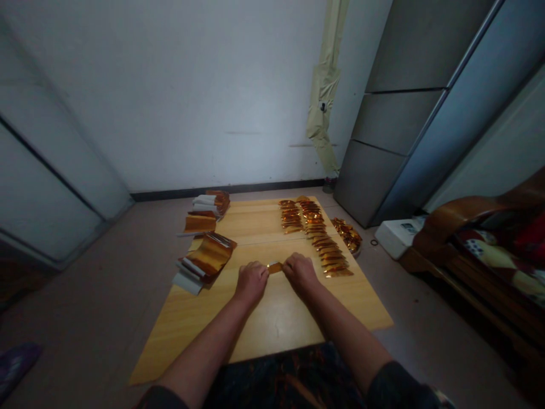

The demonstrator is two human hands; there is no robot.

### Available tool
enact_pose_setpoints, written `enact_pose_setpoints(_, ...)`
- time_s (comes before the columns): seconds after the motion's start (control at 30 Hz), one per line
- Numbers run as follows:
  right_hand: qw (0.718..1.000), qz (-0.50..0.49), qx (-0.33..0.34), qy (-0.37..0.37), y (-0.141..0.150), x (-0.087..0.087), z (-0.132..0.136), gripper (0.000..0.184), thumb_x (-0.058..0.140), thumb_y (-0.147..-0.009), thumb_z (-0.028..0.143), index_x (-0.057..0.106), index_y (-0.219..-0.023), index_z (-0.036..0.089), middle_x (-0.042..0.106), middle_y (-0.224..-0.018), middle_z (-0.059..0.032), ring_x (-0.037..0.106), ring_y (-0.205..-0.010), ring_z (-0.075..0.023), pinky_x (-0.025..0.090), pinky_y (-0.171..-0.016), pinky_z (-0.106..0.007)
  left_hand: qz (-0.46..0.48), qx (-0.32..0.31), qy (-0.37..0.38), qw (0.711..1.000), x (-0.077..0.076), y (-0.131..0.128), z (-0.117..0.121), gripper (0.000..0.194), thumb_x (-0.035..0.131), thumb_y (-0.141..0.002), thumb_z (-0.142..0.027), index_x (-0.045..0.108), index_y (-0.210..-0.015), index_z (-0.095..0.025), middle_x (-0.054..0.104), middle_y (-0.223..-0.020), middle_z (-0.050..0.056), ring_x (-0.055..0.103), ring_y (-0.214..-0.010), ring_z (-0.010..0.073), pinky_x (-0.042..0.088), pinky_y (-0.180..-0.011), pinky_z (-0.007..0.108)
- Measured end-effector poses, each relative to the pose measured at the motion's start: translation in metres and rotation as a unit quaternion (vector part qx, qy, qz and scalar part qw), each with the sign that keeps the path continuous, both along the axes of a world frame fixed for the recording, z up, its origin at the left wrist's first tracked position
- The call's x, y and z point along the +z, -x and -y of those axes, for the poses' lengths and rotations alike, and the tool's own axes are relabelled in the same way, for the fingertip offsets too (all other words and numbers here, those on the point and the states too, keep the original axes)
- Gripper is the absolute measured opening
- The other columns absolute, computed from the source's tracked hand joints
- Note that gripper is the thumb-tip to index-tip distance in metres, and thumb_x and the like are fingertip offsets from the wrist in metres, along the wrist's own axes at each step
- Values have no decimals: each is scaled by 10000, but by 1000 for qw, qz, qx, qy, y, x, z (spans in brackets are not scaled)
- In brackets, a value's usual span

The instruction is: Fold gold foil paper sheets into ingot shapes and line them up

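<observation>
Head view, left to right:

- Two stacks of gold foil strips backed with white [207, 205] sit at the far left corner of a light wooden board [191, 318], with a flat gold foil sheet [200, 224] just in front of them.
- A curled bundle of gold and white strips [206, 260] lies over the board's left edge, its white ends [187, 282] hanging toward the floor.
- The left hand [251, 283] is closed narrowly, gripping the left end of a small gold foil piece [275, 267].
- That piece spans the short gap between the hands, just above the board.
- The right hand [300, 272] is also closed narrowly, gripping its right end.
- A long double row of folded gold foil pieces [315, 233] runs across the board, just beyond the right hand.
- A heap of gold foil pieces [347, 234] sits just off the board's right edge.
- Farther right are a white box [395, 237] and a wooden sofa [464, 238] with a patterned cushion [498, 255].
</observation>
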State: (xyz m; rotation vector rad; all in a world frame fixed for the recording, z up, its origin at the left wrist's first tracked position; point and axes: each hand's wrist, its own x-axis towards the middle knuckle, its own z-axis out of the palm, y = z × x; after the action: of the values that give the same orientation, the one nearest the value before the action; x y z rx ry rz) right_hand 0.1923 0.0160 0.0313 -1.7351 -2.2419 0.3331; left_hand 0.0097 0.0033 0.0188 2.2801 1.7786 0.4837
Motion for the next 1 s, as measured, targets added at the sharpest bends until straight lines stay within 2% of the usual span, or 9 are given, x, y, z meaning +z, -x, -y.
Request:
enact_pose_setpoints(0.2, 996, -7, -66, 58, 9, 8, -3, 192, 534, -892, 248, 717, -888, 189, 656, -983, -60, 566, -929, -161, 322, -734, -251, -14, 34, 34, 999, 4, -4, -3, 252, 465, -923, -271, 711, -911, -216, 709, -936, 48, 610, -964, 203, 342, -803, 324)
enact_pose_setpoints(0.37, 991, 7, -101, 93, 13, 10, -11, 206, 541, -865, 240, 738, -902, 194, 686, -1014, -75, 609, -926, -172, 364, -713, -239, 26, 58, 34, 997, 6, -6, -6, 238, 494, -895, -225, 676, -1046, -250, 728, -1030, 22, 625, -1004, 195, 348, -852, 321)
enact_pose_setpoints(0.57, 984, 31, -118, 132, 16, 11, -21, 217, 569, -856, 274, 754, -941, 200, 726, -995, -96, 659, -894, -189, 404, -678, -233, 39, 88, 48, 994, 9, -6, -9, 165, 510, -897, -283, 638, -993, -242, 733, -859, -1, 648, -835, 173, 354, -779, 291)
enact_pose_setpoints(0.73, 986, 44, -108, 119, 15, 8, -22, 232, 567, -844, 262, 758, -958, 200, 738, -991, -103, 668, -908, -191, 419, -693, -225, 36, 73, 59, 995, 14, -5, -9, 166, 481, -917, -321, 626, -956, -251, 725, -836, -10, 648, -811, 161, 351, -748, 274)
enact_pose_setpoints(1.0, 987, 40, -115, 108, 14, 10, -17, 249, 555, -863, 310, 750, -957, 189, 736, -979, -111, 668, -875, -183, 416, -677, -218, -13, 85, 72, 994, 20, -10, -6, 200, 445, -936, -342, 619, -978, -253, 724, -904, 16, 641, -888, 194, 341, -769, 302)
